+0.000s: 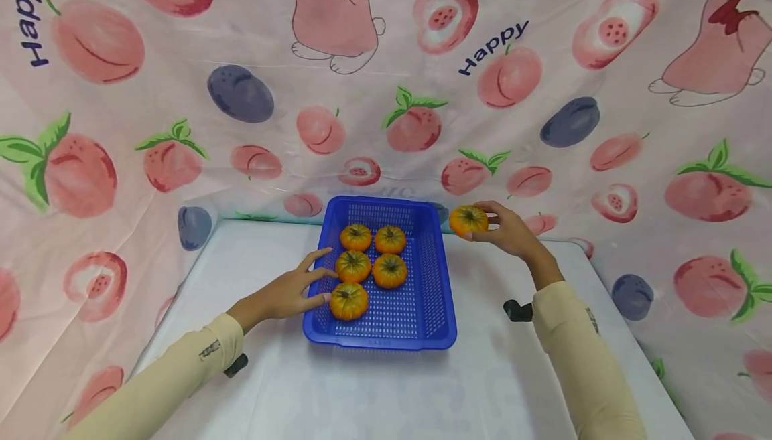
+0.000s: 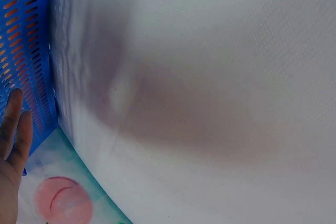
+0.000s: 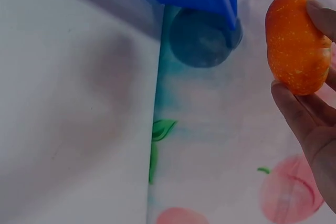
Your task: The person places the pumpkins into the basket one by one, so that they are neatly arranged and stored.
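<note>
A blue plastic basket (image 1: 386, 342) with slotted walls stands on the white table. Inside lie several small orange pumpkins (image 1: 389, 271), grouped toward its left and back. My right hand (image 1: 508, 231) grips another pumpkin (image 1: 468, 220) between thumb and fingers, raised beyond the basket's back right corner. The right wrist view shows this pumpkin (image 3: 296, 43) side-on, its speckled skin pinched by the fingertips. My left hand (image 1: 293, 290) is at the basket's left rim with fingers spread, the thumb close to the front left pumpkin (image 1: 348, 301); whether it touches that pumpkin, I cannot tell.
A pink cloth (image 1: 374, 92) printed with peaches and rabbits hangs behind the table and at its sides. The white tabletop (image 1: 362, 393) extends in front of the basket. Dark objects (image 1: 517, 311) show beside both forearms.
</note>
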`<state>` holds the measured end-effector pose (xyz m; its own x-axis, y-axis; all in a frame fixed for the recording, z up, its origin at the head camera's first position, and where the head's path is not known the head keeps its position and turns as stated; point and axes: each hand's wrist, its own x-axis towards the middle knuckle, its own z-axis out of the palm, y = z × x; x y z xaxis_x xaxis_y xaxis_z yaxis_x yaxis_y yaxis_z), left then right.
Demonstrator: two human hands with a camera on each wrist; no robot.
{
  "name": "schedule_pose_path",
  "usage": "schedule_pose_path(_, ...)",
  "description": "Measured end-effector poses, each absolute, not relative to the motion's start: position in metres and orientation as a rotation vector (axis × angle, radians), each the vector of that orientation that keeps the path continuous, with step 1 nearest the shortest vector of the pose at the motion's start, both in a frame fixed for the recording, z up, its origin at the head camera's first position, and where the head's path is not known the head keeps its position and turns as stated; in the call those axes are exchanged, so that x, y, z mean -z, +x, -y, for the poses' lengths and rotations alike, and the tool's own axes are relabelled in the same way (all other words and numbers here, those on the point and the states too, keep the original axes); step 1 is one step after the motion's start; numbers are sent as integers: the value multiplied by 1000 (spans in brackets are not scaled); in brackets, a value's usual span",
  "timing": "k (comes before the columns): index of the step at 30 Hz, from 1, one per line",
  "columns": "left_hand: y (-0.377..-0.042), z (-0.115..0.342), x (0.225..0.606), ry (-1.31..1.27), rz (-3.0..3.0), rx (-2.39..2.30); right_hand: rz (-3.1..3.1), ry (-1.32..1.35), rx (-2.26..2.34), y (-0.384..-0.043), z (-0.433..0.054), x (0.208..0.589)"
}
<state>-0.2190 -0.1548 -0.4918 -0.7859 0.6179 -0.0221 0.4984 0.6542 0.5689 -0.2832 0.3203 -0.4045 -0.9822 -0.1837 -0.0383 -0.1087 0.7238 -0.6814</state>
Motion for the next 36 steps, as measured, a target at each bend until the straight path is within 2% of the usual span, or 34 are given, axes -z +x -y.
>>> schedule_pose_path(23, -219, 155, 493, 915, -2662, -816, -2649, -552, 1198, -297, -241, 411)
schedule_pose_path(36, -220, 156, 493, 914, -2659, -821, -2568, -506, 1096, -307, -212, 432)
